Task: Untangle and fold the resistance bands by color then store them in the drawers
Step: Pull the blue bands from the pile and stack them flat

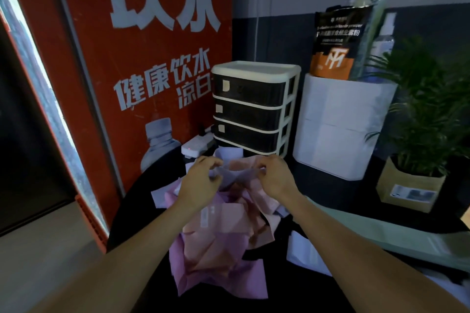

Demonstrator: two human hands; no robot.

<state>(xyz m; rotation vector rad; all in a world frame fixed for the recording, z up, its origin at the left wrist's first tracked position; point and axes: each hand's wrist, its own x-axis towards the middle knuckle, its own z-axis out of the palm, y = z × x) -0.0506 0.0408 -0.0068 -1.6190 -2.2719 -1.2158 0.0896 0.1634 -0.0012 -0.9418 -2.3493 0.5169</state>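
Both hands pinch one pale lavender band (235, 175) and stretch it between them: the left hand (201, 180) grips its left end, the right hand (276, 176) its right end. Directly beneath lies the tangled heap of pink and purple bands (218, 244) on the dark table (328, 188). Just behind stands the drawer unit (254, 107), all drawers closed.

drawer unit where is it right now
In the head view the drawer unit stands at the back of the dark table, just behind the pile of bands, with the white bin at its right.
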